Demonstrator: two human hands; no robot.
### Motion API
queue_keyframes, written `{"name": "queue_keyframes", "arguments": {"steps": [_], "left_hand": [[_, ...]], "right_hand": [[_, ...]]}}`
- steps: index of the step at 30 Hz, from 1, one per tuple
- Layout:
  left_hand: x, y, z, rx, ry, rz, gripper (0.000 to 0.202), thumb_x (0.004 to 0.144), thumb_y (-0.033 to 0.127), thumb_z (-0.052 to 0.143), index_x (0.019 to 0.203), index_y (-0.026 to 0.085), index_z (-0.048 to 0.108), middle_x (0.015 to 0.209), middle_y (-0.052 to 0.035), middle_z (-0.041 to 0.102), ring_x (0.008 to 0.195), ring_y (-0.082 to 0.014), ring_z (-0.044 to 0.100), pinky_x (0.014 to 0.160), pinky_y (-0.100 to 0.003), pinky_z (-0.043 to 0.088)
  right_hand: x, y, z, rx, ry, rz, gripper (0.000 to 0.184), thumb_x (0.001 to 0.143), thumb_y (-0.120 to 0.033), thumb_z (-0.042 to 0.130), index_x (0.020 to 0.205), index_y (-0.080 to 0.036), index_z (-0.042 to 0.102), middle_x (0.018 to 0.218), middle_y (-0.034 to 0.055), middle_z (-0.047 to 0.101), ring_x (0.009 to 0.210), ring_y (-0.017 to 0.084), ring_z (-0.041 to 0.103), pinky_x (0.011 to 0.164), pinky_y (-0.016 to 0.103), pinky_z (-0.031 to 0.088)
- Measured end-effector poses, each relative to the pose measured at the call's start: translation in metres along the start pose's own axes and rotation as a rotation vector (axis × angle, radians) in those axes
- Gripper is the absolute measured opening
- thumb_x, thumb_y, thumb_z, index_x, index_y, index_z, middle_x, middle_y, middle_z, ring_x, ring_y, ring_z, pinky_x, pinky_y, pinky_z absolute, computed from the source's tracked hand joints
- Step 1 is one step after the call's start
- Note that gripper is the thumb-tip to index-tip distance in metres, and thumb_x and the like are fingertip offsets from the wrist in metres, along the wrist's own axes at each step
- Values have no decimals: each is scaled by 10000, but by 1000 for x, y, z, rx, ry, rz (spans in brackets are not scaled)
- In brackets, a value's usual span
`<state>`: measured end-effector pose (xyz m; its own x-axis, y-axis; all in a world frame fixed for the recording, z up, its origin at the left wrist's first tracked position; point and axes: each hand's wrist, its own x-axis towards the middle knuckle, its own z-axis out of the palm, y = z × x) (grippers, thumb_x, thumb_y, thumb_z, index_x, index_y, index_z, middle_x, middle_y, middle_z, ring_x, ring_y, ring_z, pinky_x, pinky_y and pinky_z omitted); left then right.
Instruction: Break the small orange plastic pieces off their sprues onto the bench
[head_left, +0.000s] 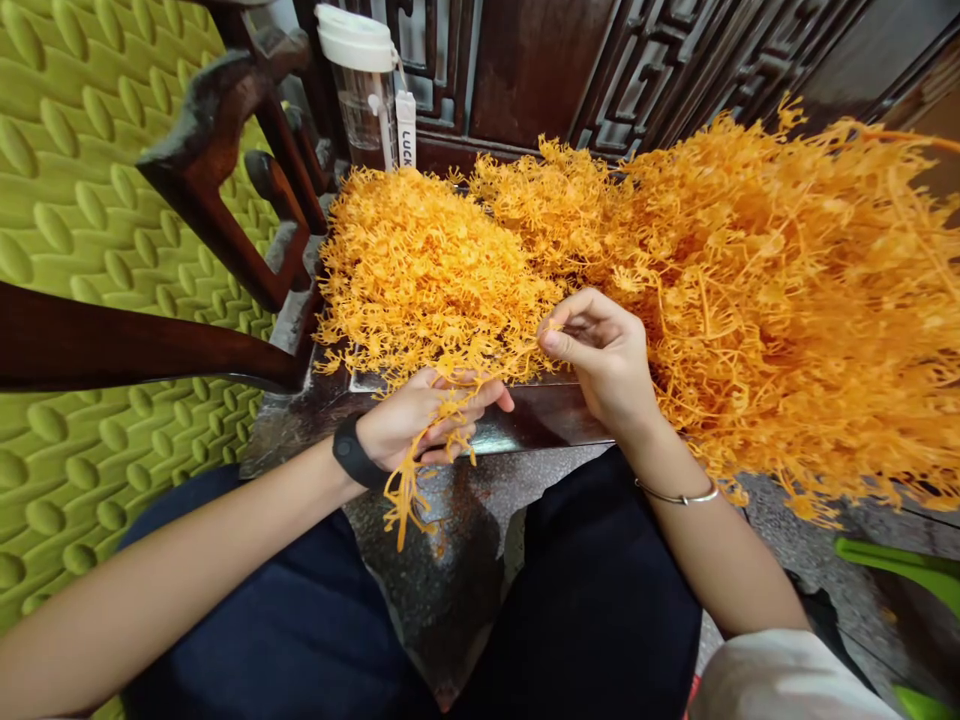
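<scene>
Orange plastic flower sprigs [406,495] hang across my left hand [405,412], their thin stems trailing below the palm. The fingers of that hand are bent around them and point to the right. My right hand [611,360] pinches thumb against forefinger on a small orange tip at the edge of the pile. Right behind both hands lies a heap of loose orange pieces [427,265]. A much larger mass of branching orange sprigs [795,300] sits to the right, close beside my right wrist.
A clear bottle with a white lid [356,40] stands behind the heap. The dark wooden seat [540,415] carries the pile, with a carved armrest [217,130] at its left. Yellow-green patterned padding [60,240] covers the left side. A green plastic piece [900,565] is at the lower right.
</scene>
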<state>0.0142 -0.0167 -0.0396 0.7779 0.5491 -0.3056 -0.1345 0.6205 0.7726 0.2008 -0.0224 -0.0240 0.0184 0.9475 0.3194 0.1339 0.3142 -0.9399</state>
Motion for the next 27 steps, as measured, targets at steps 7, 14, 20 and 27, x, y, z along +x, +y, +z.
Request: {"name": "queue_keyframes", "arguments": {"steps": [7,14,20,27], "left_hand": [[-5,-9,3,81,73,49,154,691,260,696,733,140,609,531,43,580,285,1,294,259,-125,226],[-16,-15,7,154,109,3,177,691,292,680,705,128,614,602,12,602,318,0,310,275,-136,223],[-14,-10,4,219,118,44,255,706,365,661,709,111,642,420,71,368,320,-21,267,269,-141,224],[-11,-15,0,263,114,44,258,711,382,645,708,124,653,415,72,328,306,-26,265,271,-156,212]], "right_hand": [[19,22,-19,53,308,-110,203,685,-249,706,647,-205,511,610,-47,506,569,90,503,553,240,431],[32,31,-27,-85,252,-217,176,737,-268,680,845,-248,543,808,-6,571,710,121,553,681,283,474],[15,22,-5,-241,64,-203,145,778,-294,642,900,-229,599,956,37,602,823,150,570,769,303,479],[19,30,-16,-233,109,-144,161,747,-244,650,906,-235,619,1015,28,608,877,154,581,779,318,491]]}}
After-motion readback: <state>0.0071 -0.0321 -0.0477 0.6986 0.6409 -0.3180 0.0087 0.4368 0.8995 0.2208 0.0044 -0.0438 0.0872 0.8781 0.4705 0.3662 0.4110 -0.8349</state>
